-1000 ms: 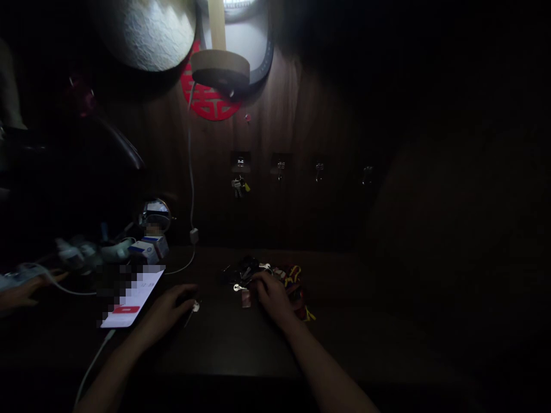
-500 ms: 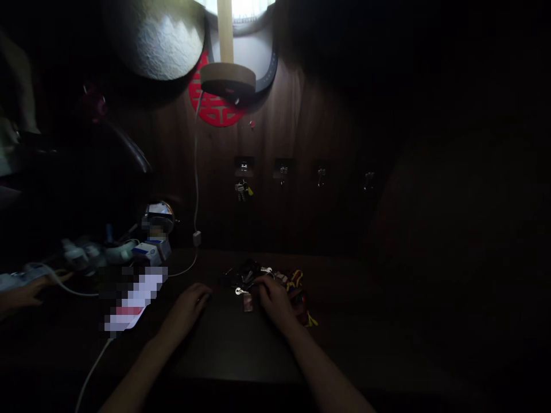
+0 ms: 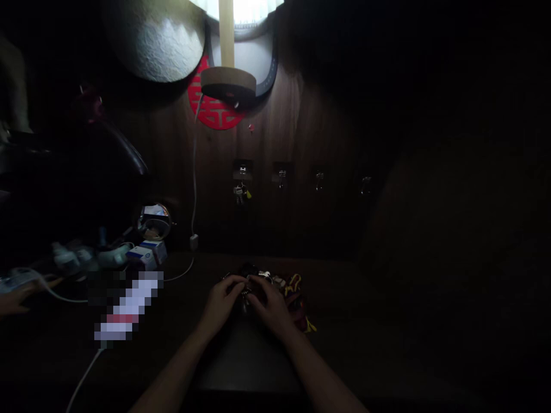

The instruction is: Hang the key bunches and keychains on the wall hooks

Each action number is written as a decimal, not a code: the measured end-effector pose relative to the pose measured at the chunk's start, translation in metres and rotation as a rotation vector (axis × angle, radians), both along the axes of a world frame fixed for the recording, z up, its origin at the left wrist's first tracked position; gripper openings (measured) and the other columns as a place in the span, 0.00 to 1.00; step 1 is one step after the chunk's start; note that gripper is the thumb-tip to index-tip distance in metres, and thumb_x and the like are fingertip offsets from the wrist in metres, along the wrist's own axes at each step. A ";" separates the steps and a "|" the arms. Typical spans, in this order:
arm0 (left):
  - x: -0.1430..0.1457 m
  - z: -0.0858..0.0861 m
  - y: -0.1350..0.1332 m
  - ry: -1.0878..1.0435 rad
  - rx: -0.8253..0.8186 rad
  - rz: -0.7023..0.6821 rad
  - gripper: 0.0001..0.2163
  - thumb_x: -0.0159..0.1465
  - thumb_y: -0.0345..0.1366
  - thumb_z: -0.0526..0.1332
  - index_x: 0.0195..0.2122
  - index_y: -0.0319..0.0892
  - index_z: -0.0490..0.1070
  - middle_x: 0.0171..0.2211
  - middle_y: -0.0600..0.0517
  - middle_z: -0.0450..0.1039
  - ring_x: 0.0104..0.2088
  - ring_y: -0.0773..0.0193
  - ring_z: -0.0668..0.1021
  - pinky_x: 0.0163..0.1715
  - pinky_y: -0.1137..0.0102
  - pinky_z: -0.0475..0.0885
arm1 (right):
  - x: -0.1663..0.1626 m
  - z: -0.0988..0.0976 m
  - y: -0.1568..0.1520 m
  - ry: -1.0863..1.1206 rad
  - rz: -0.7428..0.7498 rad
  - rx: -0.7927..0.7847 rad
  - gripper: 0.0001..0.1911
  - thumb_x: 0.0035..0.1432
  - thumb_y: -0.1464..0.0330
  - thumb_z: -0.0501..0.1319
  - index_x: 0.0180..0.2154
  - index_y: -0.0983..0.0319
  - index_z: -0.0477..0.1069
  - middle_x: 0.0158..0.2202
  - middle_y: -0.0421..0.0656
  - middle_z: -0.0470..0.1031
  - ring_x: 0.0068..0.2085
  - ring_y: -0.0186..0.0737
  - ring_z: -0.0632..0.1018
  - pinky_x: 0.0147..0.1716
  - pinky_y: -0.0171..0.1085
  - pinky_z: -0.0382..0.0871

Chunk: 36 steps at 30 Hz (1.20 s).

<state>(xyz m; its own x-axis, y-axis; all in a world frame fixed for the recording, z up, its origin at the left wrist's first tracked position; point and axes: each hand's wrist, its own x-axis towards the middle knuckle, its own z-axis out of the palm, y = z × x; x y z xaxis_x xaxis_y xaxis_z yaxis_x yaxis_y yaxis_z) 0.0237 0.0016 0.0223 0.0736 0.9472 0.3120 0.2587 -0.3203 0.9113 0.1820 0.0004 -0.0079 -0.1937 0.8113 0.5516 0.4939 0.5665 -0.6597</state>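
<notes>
Over a pile of keys and cords (image 3: 264, 276) on the dark table, my two hands meet with their fingertips almost touching. My left hand (image 3: 224, 295) is closed in a pinch from the left. My right hand (image 3: 267, 298) is closed from the right, thumb against fingers. Between them hangs a small bunch of keys (image 3: 245, 293), shiny and dim, partly hidden by the fingers. Yellow and red cords (image 3: 295, 282) lie just beyond my right hand, with a yellow tassel end (image 3: 310, 326) beside its wrist.
Wall hooks run along the wood panel; one holds keys (image 3: 239, 194). A lamp (image 3: 228, 80) hangs above with its white cord (image 3: 194, 189). At left are a round mirror (image 3: 155, 222), small boxes (image 3: 148, 252), a blurred-out phone-like slab (image 3: 129, 307) and another person's hand (image 3: 15, 301).
My left hand has moved right from the bare table to meet my right hand at the keys. The key and reddish tag seen before are now hidden behind the hands.
</notes>
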 end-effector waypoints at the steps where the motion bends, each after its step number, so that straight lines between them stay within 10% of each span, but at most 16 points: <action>1: 0.004 -0.002 0.001 -0.039 0.006 0.001 0.11 0.57 0.41 0.56 0.34 0.43 0.75 0.35 0.52 0.78 0.38 0.60 0.78 0.42 0.67 0.71 | 0.000 0.000 0.000 -0.004 0.001 -0.005 0.19 0.56 0.66 0.58 0.51 0.58 0.65 0.48 0.45 0.73 0.49 0.43 0.73 0.49 0.42 0.65; 36: 0.013 -0.022 -0.009 -0.092 -0.090 -0.049 0.19 0.52 0.36 0.61 0.46 0.44 0.71 0.40 0.52 0.78 0.40 0.61 0.78 0.42 0.68 0.71 | 0.004 -0.004 0.000 0.103 -0.054 0.103 0.10 0.60 0.69 0.53 0.43 0.59 0.69 0.41 0.44 0.75 0.43 0.39 0.76 0.43 0.37 0.69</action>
<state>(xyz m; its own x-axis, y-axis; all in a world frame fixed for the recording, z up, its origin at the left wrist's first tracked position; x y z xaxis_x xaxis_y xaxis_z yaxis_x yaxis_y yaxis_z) 0.0368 -0.0079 0.0001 0.0959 0.9675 0.2340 0.1590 -0.2469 0.9559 0.1862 0.0004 -0.0117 -0.0892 0.7572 0.6470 0.4580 0.6081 -0.6485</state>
